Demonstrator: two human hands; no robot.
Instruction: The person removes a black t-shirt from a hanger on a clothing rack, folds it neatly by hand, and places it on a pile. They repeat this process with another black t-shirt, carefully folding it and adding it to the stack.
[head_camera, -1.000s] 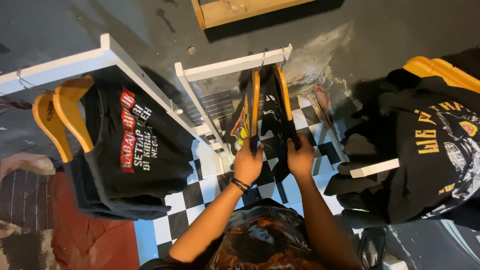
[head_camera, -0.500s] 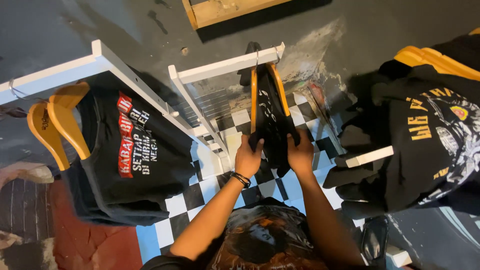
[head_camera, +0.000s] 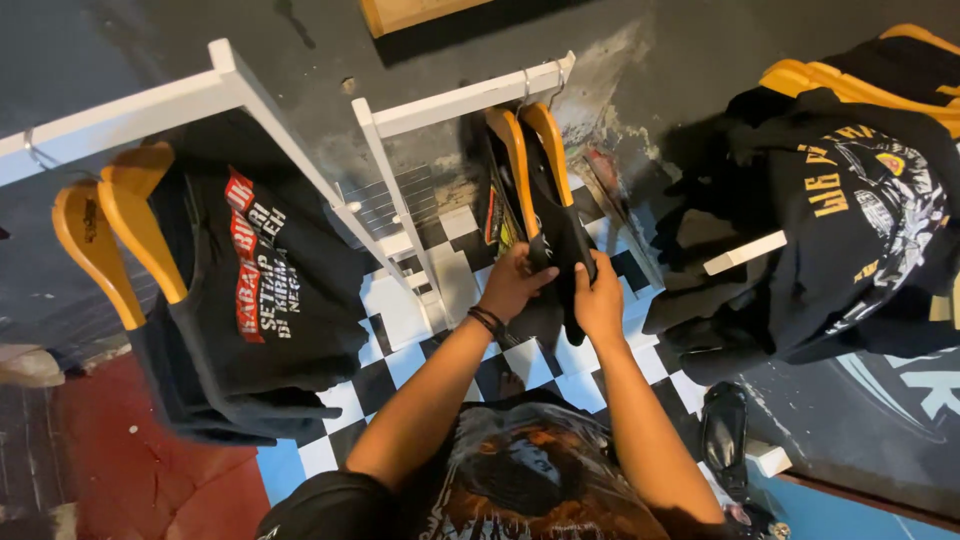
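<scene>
- Head view: my left hand (head_camera: 515, 283) and right hand (head_camera: 598, 300) both pinch the black shirt (head_camera: 560, 240).
- Its print is hidden in folds.
- My fingertips are buried in the cloth.

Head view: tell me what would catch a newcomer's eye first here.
At centre, the left hand and right hand grip a black shirt hanging on orange hangers from a white rail. At left, a black shirt with red and white lettering hangs from another white rail. At right hangs a black shirt with a yellow print, over a black-and-white checkered floor.
</scene>
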